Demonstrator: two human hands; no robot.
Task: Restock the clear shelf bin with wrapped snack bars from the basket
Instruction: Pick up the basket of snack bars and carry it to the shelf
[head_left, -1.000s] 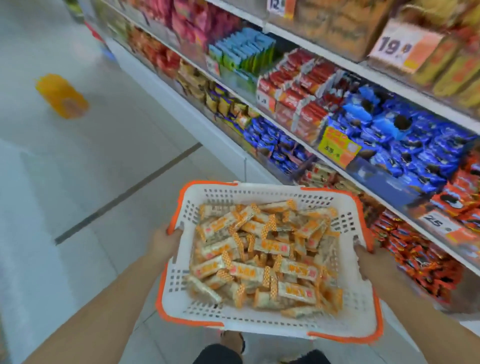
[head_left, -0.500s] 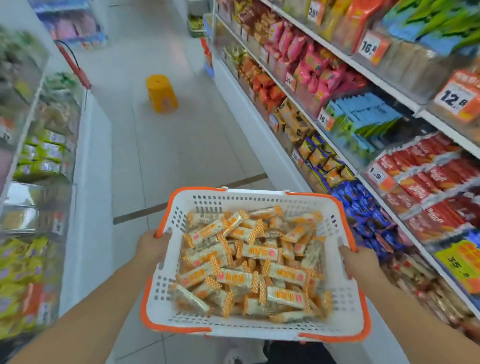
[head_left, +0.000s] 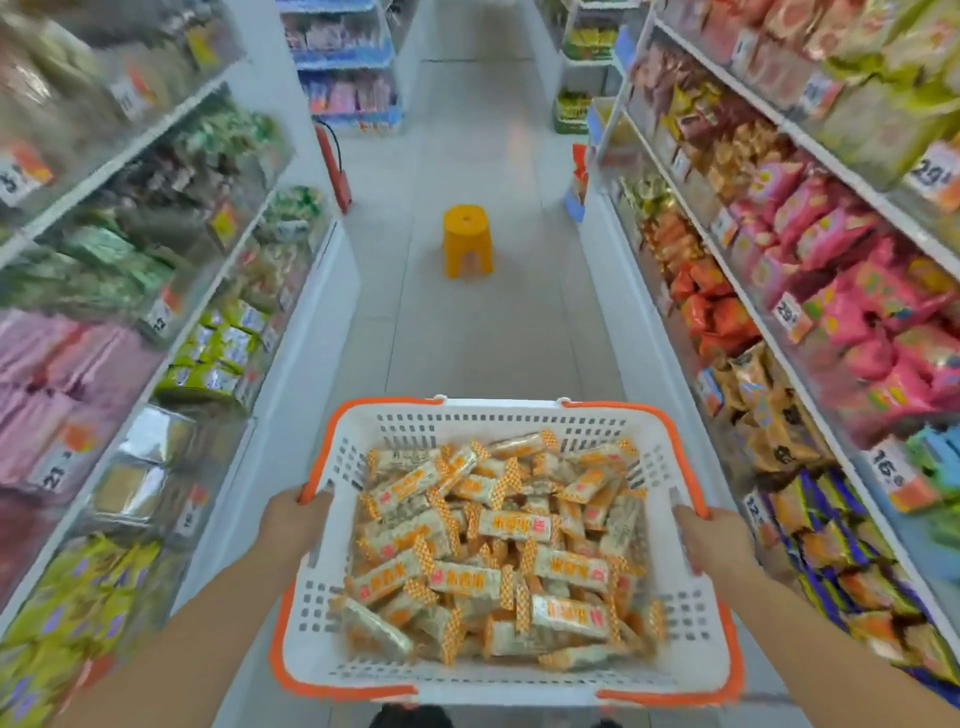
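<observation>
Head view: white basket (head_left: 685, 613) with orange rim, carried level in the aisle. Left hand (head_left: 293, 522) curls over its left rim; right hand (head_left: 719, 538) grips the right rim. Wrapped snack bars (head_left: 498, 545) heaped inside (orange-and-white wrappers). Yellow stool (head_left: 466, 240) well beyond the basket.

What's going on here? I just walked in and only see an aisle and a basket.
A person is carrying a white basket with an orange rim down a shop aisle, the left hand and the right hand each gripping a side. It is full of wrapped snack bars. Stocked shelves line both sides, and a yellow stool stands on the floor ahead. No bar has been taken out; the clear bin can't be picked out.
</observation>
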